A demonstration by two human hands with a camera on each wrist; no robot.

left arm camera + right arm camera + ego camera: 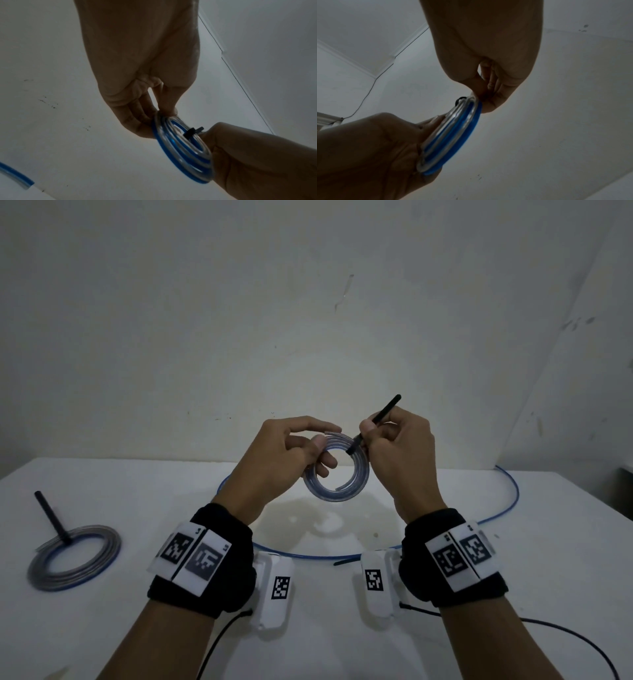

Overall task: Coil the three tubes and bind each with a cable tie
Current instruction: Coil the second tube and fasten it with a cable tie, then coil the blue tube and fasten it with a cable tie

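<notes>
A small coil of clear tube with a blue stripe [337,474] [183,150] [450,135] hangs above the table between both hands. My left hand [294,453] [154,115] pinches the coil's left side with thumb and fingers. My right hand [387,436] [488,97] pinches a black cable tie [376,421] [192,132] wrapped round the coil's top right, its tail pointing up and right. A second coil [73,559] lies at the table's left with a black tie [53,517] standing up from it. A long uncoiled blue-striped tube [507,498] curves across the table behind my wrists.
A white table [548,594] stands against a pale wall. Another black cable tie [346,561] lies on the table by my right wrist. Black cables [565,631] trail from the wrist cameras toward the near edge.
</notes>
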